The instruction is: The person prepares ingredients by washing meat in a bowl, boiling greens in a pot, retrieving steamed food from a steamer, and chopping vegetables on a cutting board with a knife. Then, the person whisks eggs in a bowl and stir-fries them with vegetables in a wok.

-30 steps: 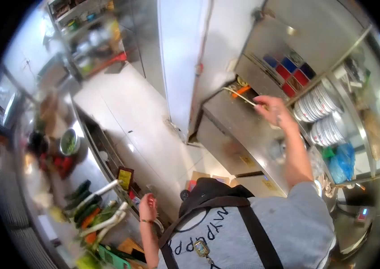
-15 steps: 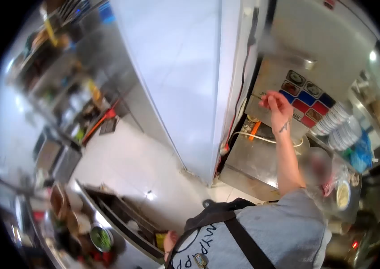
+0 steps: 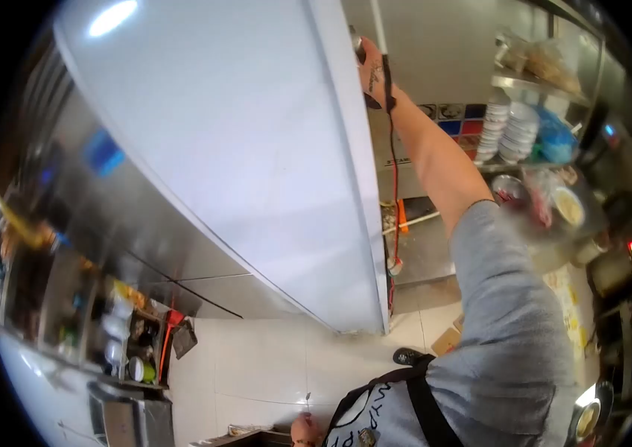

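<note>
My right arm reaches up along the edge of a white column. My right hand is raised at the column's edge, in front of a metal cabinet. Its fingers curl by a small round metal piece, and they are partly hidden. A black-and-red cable runs down past the wrist. My left hand is low at the bottom of the view, beside my apron. Its fingers look curled, and a thin pale shape shows above them; whether it is held is unclear.
Stacked bowls and a blue plastic bag stand on a shelf to the right. Below them is a counter with an oval dish. A red-handled dustpan is by the left shelves, on the tiled floor.
The view has swung right and closer to the white column. My right hand has moved up from in front of the tiled pictures to the column's edge. My left hand stays low.
</note>
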`<state>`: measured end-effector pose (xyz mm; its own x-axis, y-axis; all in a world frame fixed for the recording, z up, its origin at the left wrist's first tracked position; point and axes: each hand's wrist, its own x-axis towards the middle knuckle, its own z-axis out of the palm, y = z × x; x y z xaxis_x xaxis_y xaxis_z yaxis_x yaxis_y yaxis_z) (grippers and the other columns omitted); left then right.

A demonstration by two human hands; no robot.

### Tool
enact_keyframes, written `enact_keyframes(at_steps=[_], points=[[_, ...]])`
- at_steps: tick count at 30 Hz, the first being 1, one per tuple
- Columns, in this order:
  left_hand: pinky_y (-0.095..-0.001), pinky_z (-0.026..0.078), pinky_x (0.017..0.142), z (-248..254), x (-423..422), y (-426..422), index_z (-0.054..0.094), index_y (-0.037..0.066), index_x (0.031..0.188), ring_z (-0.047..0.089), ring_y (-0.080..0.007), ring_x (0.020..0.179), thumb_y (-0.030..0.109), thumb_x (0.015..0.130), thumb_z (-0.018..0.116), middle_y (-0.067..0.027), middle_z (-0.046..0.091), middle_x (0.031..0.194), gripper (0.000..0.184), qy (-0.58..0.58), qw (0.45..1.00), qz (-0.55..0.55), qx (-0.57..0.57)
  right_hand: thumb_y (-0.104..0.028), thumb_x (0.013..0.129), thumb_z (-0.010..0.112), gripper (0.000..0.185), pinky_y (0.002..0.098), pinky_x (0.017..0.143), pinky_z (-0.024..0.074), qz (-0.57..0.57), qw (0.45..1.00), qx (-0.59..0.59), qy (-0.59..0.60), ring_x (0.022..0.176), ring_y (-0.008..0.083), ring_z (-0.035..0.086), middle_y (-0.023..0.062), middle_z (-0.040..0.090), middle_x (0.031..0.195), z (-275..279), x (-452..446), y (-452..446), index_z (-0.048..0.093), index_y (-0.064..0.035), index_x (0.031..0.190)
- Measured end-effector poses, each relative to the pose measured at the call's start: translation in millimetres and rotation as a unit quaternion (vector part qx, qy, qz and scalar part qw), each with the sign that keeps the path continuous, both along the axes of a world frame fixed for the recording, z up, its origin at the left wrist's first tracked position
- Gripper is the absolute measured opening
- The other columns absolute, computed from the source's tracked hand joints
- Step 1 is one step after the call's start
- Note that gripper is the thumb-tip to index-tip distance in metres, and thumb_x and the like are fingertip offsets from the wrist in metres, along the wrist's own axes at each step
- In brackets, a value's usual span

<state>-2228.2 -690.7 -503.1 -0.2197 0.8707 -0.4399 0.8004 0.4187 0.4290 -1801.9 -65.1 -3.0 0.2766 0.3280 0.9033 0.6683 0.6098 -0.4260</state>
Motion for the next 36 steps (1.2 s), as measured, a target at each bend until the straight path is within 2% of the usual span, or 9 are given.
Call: enact_keyframes(at_steps=[3,5,6,9,10,17,22,27,36], points=[[-0.0349,0.052,0.069,23.0,-1.1,39.7,0.059,0.006,0.108,0.066,-0.0241,0.078,0.019,0.080,0.066,-0.0136,0.067,0.086,0.032,0.004,0.998,-0.061,0.013,-0.026,0.090,0.058,0.039,0.0322,0.081,0.0470,0.177,0.983,-0.048,0.027,0.089,0.0225,0.061,0.0136,0.065,0.099,4.0,32.3,-126.3,0.052,-0.0008,0.119],[-0.0351,0.051,0.068,9.7,12.3,75.2,0.059,0.006,0.109,0.066,-0.0246,0.078,0.020,0.080,0.066,-0.0128,0.067,0.085,0.033,-0.053,0.992,-0.117,0.005,-0.024,0.093,0.056,0.037,0.0292,0.080,0.0473,0.077,0.996,-0.022,-0.030,0.088,0.0159,0.060,0.0090,0.066,0.099,-1.7,82.8,-211.4,0.052,-0.0002,0.121],[-0.0352,0.051,0.068,3.4,20.5,90.0,0.059,0.006,0.110,0.066,-0.0249,0.078,0.021,0.080,0.066,-0.0124,0.068,0.085,0.034,-0.079,0.987,-0.143,-0.001,-0.024,0.094,0.055,0.039,0.0282,0.080,0.0480,0.201,0.976,-0.015,0.085,0.089,0.0148,0.060,0.0076,0.066,0.099,-18.5,127.8,-232.7,0.050,-0.0004,0.125],[-0.0365,0.050,0.071,-22.7,64.6,139.3,0.058,0.005,0.112,0.065,-0.0265,0.084,0.021,0.081,0.063,-0.0130,0.067,0.089,0.035,-0.127,0.965,-0.226,-0.023,-0.031,0.097,0.046,0.041,0.0305,0.088,0.0441,0.099,0.974,-0.028,0.200,0.096,0.0145,0.058,0.0073,0.064,0.104,-15.9,231.1,-326.0,0.052,-0.0017,0.125],[-0.0370,0.050,0.074,42.3,114.8,150.5,0.058,0.006,0.114,0.064,-0.0275,0.086,0.022,0.081,0.063,-0.0133,0.067,0.092,0.037,-0.097,0.970,-0.217,-0.051,-0.033,0.098,0.044,0.039,0.0295,0.085,0.0438,0.072,0.974,-0.045,0.211,0.097,0.0135,0.057,0.0061,0.063,0.104,-18.0,276.9,-340.4,0.056,-0.0019,0.120],[-0.0372,0.050,0.079,49.9,257.3,223.9,0.055,0.005,0.117,0.063,-0.0276,0.093,0.020,0.082,0.061,-0.0139,0.066,0.098,0.039,-0.131,0.929,-0.335,-0.089,-0.026,0.097,0.047,0.041,0.0288,0.090,0.0421,0.120,0.912,0.017,0.391,0.103,0.0157,0.056,0.0060,0.059,0.117,-8.2,426.2,-347.2,0.047,-0.0058,0.132],[-0.0363,0.050,0.080,28.7,320.7,247.7,0.054,0.008,0.119,0.063,-0.0269,0.094,0.014,0.082,0.060,-0.0141,0.065,0.100,0.038,-0.151,0.922,-0.350,-0.072,-0.008,0.092,0.053,0.021,0.0312,0.081,0.0473,-0.276,0.903,0.329,0.018,0.094,0.0207,0.058,0.0173,0.059,0.109,-36.8,381.7,-343.9,0.056,0.0042,0.109],[-0.0354,0.048,0.082,48.4,348.4,238.9,0.054,0.008,0.119,0.063,-0.0256,0.093,0.018,0.083,0.059,-0.0113,0.064,0.101,0.037,-0.134,0.941,-0.292,-0.108,-0.001,0.069,0.074,0.015,0.0343,0.063,0.0505,0.012,0.972,0.068,-0.225,0.068,0.0254,0.060,0.0108,0.064,0.079,-74.2,288.9,-270.8,0.067,-0.0044,0.081],[-0.0360,0.048,0.082,19.9,318.8,244.8,0.055,0.008,0.118,0.062,-0.0262,0.093,0.021,0.083,0.058,-0.0119,0.064,0.100,0.038,-0.133,0.954,-0.243,-0.117,-0.003,0.079,0.067,0.015,0.0295,0.050,0.0477,-0.006,0.982,-0.104,-0.159,0.053,0.0224,0.058,0.0113,0.064,0.075,-107.7,264.9,-148.0,0.068,-0.0048,0.093]])
